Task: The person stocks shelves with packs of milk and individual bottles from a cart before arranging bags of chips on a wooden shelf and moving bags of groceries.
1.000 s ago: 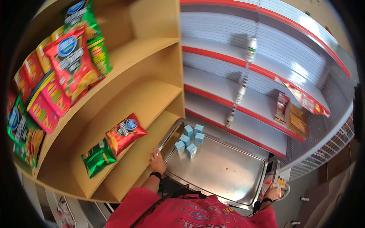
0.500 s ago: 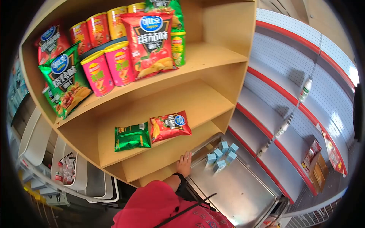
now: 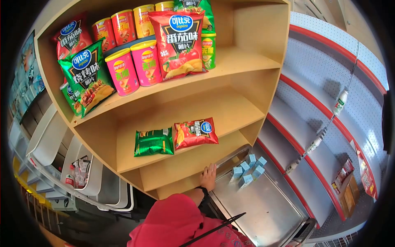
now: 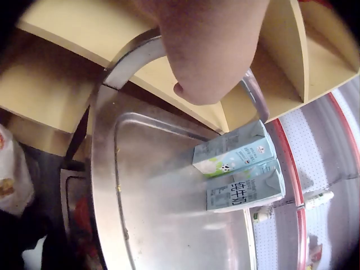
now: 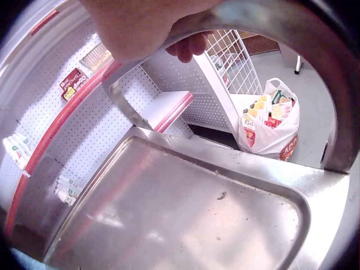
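My left hand (image 3: 208,178) rests on the handle at the left end of a metal cart (image 3: 267,210), beside the wooden shelf. Its fingers look straight in the head view; the left wrist view hides them behind the palm. My right hand (image 5: 146,28) grips the curved handle (image 5: 264,22) at the other end, fingertips curled beneath it. Light-blue milk cartons (image 4: 236,152) stand grouped on the cart top near the left hand. The bare metal shows in the right wrist view.
A wooden shelf (image 3: 193,99) holds chip bags and chip cans, with a green bag (image 3: 154,142) and a red bag (image 3: 196,132) lower down. Red-edged white shelving (image 3: 304,107) stands right, carrying bottles (image 3: 340,103). A filled plastic bag (image 5: 270,124) sits on the floor.
The head view has swung left, so the wooden shelf shows more fully and the right hand has left that view. The left hand stays on the cart handle.
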### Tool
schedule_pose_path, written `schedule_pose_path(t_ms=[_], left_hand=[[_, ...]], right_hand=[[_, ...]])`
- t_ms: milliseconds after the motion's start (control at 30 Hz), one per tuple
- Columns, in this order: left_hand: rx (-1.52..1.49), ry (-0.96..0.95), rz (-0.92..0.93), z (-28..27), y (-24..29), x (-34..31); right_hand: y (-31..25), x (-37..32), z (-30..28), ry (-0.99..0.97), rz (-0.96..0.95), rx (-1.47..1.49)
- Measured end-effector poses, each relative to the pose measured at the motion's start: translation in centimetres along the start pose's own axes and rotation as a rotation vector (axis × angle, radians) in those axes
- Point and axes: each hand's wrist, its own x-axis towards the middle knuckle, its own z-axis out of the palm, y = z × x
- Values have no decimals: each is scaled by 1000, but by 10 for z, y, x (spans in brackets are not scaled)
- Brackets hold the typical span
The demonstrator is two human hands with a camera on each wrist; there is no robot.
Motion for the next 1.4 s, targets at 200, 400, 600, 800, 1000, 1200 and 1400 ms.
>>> schedule_pose_path(t_ms=[200,400,600,800,1000,1200,1400], left_hand=[[-42,-67,-65,-1,5,-7],[-19,-173,-120,-18,11,-19],[-41,-182,-235,5,20,-43],[-76,-888,-81,65,-28,-87],[-62,-1001,237,150,-83,-127],[-284,-839,33,151,-48,-107],[-177,-897,40,125,1,-102]], right_hand=[[-10,0,1,89,-61,-72],[4,11,10,186,-107,-127],[41,40,61,224,-8,-160],[-2,-7,1,148,-72,132],[-17,-30,-20,172,-54,196],[2,-7,13,118,31,207],[-2,-13,6,410,-211,310]])
